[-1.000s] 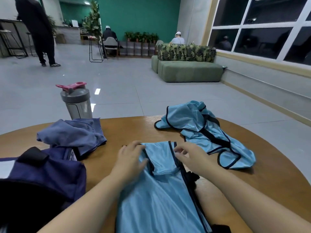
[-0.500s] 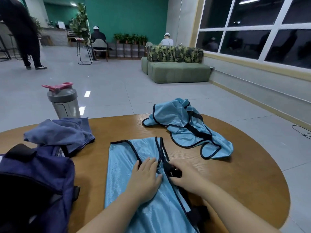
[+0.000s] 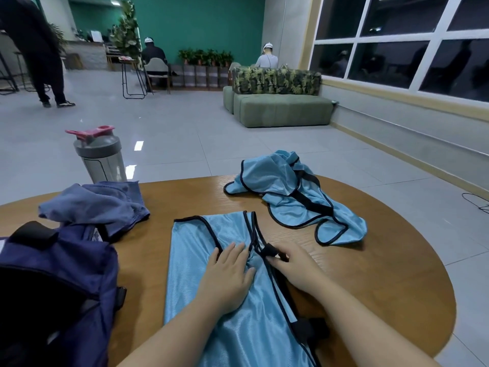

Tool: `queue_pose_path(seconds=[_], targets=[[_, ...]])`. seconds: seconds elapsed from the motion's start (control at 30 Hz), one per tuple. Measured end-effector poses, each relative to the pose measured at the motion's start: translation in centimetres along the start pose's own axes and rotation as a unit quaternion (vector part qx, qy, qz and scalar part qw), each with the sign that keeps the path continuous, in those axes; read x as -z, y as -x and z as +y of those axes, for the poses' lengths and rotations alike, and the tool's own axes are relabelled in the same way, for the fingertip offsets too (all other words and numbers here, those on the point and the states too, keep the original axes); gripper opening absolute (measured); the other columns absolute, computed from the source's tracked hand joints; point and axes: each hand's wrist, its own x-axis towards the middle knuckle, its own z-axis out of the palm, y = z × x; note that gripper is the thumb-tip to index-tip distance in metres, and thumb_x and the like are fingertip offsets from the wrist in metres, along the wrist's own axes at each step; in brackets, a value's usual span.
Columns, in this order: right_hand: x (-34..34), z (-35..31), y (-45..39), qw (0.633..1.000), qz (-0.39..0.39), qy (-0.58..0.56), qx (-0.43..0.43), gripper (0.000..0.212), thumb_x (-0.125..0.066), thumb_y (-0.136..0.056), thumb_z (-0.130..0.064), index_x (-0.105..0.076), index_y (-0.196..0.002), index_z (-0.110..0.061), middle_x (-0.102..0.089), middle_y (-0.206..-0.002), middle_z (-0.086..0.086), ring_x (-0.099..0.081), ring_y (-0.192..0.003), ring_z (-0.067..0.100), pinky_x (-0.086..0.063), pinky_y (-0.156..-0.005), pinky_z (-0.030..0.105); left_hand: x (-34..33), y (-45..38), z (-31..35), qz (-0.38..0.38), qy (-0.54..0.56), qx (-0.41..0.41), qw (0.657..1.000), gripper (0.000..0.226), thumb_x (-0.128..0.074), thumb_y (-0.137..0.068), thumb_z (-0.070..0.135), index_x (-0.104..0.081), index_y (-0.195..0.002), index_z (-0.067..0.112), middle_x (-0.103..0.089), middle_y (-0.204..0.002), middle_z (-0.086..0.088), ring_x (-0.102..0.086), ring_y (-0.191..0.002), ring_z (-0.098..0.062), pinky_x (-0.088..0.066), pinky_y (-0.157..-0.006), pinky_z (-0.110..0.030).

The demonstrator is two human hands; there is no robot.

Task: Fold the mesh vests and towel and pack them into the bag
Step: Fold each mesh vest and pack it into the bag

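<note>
A light blue mesh vest (image 3: 195,263) with black trim lies flat on the round wooden table (image 3: 383,282) in front of me. My left hand (image 3: 229,274) presses flat on its middle, fingers straight. My right hand (image 3: 293,266) rests at the vest's right edge, fingertips on a black strap there. A second blue vest (image 3: 288,200) lies crumpled at the far right of the table. A blue-grey towel (image 3: 98,205) is bunched at the left. The navy bag (image 3: 53,287) stands open at the near left.
A grey shaker bottle (image 3: 102,154) with a pink lid stands at the table's far left edge. The table's edge curves away on the right. A green sofa (image 3: 280,107), stools and several people are across the tiled floor.
The vest under my hands has been spread out flat and wider. Both hands have slid back toward me from its upper end to its middle.
</note>
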Motion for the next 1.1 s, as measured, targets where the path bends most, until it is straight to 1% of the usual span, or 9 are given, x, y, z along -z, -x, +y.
queue_pose_path(seconds=[0.07, 0.17, 0.3, 0.4, 0.6, 0.77, 0.87, 0.93, 1.1], targets=[[0.7, 0.0, 0.3, 1.0, 0.016, -0.009, 0.014, 0.006, -0.064, -0.089, -0.016, -0.068, -0.086, -0.02, -0.06, -0.084, -0.013, -0.051, -0.086, -0.002, -0.036, -0.074, 0.013, 0.0, 0.0, -0.1, -0.002, -0.001, -0.001, 1.0, 0.058, -0.015, -0.101, 0.046, -0.004, -0.152, 0.02, -0.001, -0.16, 0.007, 0.007, -0.146, -0.008, 0.007, -0.119, -0.038], [1.0, -0.1, 0.7, 0.998, 0.045, 0.014, 0.039, 0.028, -0.063, -0.088, -0.01, -0.055, -0.076, -0.034, -0.053, -0.078, -0.017, -0.048, -0.084, -0.006, -0.034, -0.072, 0.008, -0.1, 0.0, -0.1, -0.002, 0.005, -0.002, 1.0, 0.058, -0.015, -0.101, 0.046, -0.003, -0.152, 0.021, -0.001, -0.16, 0.008, 0.006, -0.146, -0.008, 0.007, -0.118, -0.036], [0.1, -0.4, 0.8, 0.998, 0.041, -0.043, -0.017, 0.026, -0.06, -0.085, -0.007, -0.051, -0.073, -0.028, -0.057, -0.075, -0.01, -0.052, -0.073, -0.003, -0.04, -0.067, 0.013, 0.0, 0.0, -0.1, -0.006, 0.008, -0.007, 1.0, 0.058, -0.015, -0.101, 0.047, -0.003, -0.152, 0.022, 0.0, -0.16, 0.01, 0.007, -0.145, -0.006, 0.008, -0.118, -0.036], [-0.3, -0.3, 0.2, 0.992, 0.034, -0.111, -0.056, 0.011, -0.058, -0.082, -0.009, -0.049, -0.086, -0.015, -0.067, -0.091, 0.004, -0.062, -0.091, 0.019, -0.049, -0.084, 0.034, 0.0, 0.0, -0.1, -0.007, 0.009, -0.007, 1.0, 0.057, -0.016, -0.101, 0.046, -0.004, -0.152, 0.022, 0.001, -0.16, 0.011, 0.008, -0.145, -0.006, 0.008, -0.118, -0.037], [1.3, 0.1, -0.2, 0.999, -0.016, -0.03, -0.04, 0.011, -0.066, -0.089, -0.022, -0.056, -0.092, -0.027, -0.062, -0.088, -0.009, -0.055, -0.083, 0.003, -0.042, -0.073, 0.011, -0.1, 0.0, -0.1, -0.015, 0.004, -0.006, 1.0, 0.057, -0.014, -0.101, 0.047, -0.001, -0.152, 0.024, 0.004, -0.159, 0.011, 0.01, -0.145, -0.006, 0.008, -0.118, -0.037], [3.1, 1.1, -0.2, 0.998, -0.042, 0.013, -0.055, 0.017, -0.068, -0.086, -0.02, -0.059, -0.078, -0.031, -0.063, -0.084, -0.008, -0.059, -0.087, 0.012, -0.046, -0.085, 0.029, -0.1, 0.0, -0.2, -0.017, 0.005, -0.007, 1.0, 0.057, -0.014, -0.101, 0.047, 0.002, -0.152, 0.027, 0.005, -0.159, 0.011, 0.011, -0.145, -0.007, 0.009, -0.118, -0.037], [2.8, 0.6, 0.2, 0.993, -0.089, 0.062, -0.036, 0.013, -0.068, -0.086, -0.031, -0.058, -0.094, -0.033, -0.055, -0.093, -0.013, -0.053, -0.091, 0.009, -0.041, -0.08, 0.019, -0.1, 0.1, -0.2, -0.014, 0.008, -0.013, 1.0, 0.056, -0.015, -0.101, 0.049, 0.004, -0.151, 0.032, 0.005, -0.159, 0.011, 0.01, -0.145, -0.007, 0.009, -0.118, -0.037], [2.4, 0.3, 0.2, 0.988, -0.12, 0.097, -0.03, 0.035, -0.071, -0.08, -0.042, -0.055, -0.11, -0.032, -0.044, -0.096, -0.022, -0.045, -0.092, 0.002, -0.036, -0.081, 0.02, 0.0, 0.2, -0.1, -0.012, 0.008, -0.015, 1.0, 0.057, -0.016, -0.1, 0.05, 0.005, -0.15, 0.034, 0.004, -0.159, 0.011, 0.01, -0.145, -0.007, 0.008, -0.118, -0.038], [2.5, 1.0, -0.1, 0.994, -0.006, 0.104, -0.021, 0.014, -0.057, -0.092, -0.015, -0.056, -0.092, -0.03, -0.05, -0.085, -0.016, -0.047, -0.084, 0.007, -0.04, -0.077, 0.026, 0.1, 0.3, -0.1, -0.013, 0.008, -0.016, 1.0, 0.056, -0.016, -0.101, 0.049, 0.005, -0.15, 0.034, 0.004, -0.159, 0.011, 0.01, -0.145, -0.008, 0.009, -0.118, -0.037]])
